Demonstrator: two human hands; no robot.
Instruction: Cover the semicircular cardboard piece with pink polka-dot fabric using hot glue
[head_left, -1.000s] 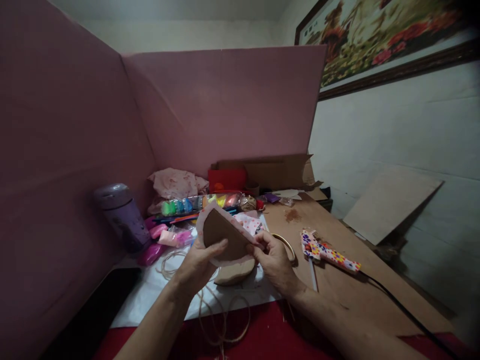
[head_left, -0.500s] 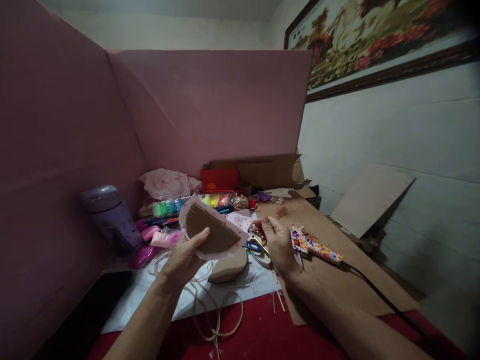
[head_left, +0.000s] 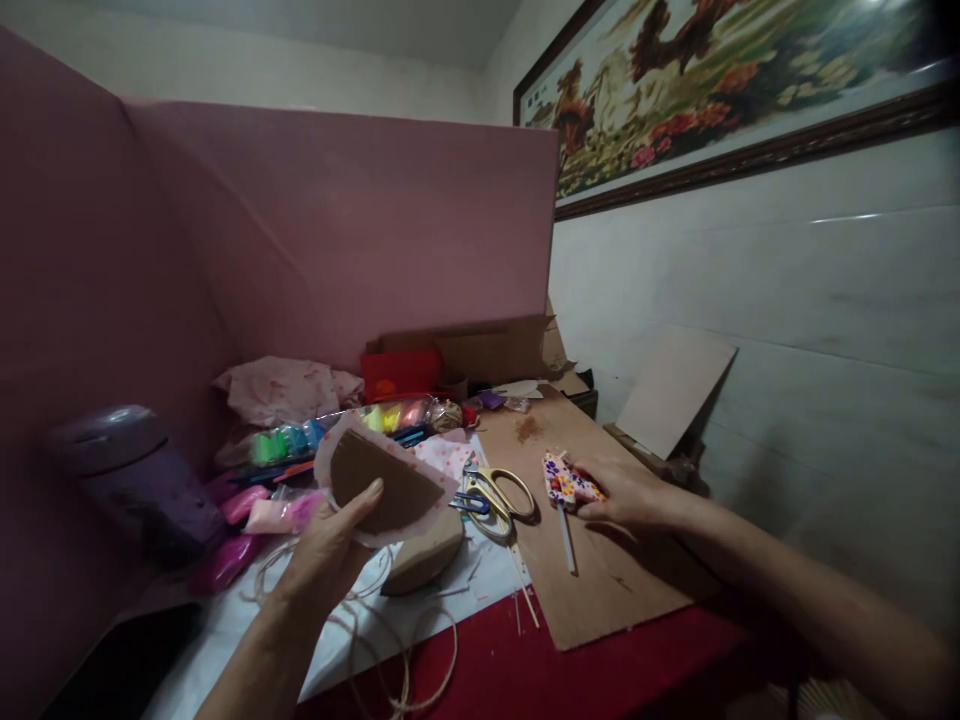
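My left hand (head_left: 330,550) pinches a half-round cardboard piece (head_left: 382,482), thumb on its brown face. Pale fabric with pink dots sticks out around the cardboard's edge. To the right, my right hand (head_left: 626,495) is closed around one end of a flower-patterned glue gun (head_left: 562,480), which lies on a cardboard sheet (head_left: 622,590). A translucent glue stick (head_left: 565,540) extends from the gun toward me. Between the hands rest gold-handled scissors (head_left: 501,500) and a small blue-handled tool (head_left: 469,503). Beneath the held piece is a thicker cardboard block (head_left: 427,550).
Twine (head_left: 405,670) loops over the white sheet and red cloth (head_left: 480,660) in front. A purple bottle (head_left: 135,490), pink packets (head_left: 225,560) and colored clay packs (head_left: 285,440) stand or lie at left. Thin sticks (head_left: 526,590) lie near the scissors. A pink partition (head_left: 360,220) rises behind.
My right hand has moved right, from beside the scissors onto the glue gun. My left hand still holds the half-round piece. The view has turned somewhat to the right.
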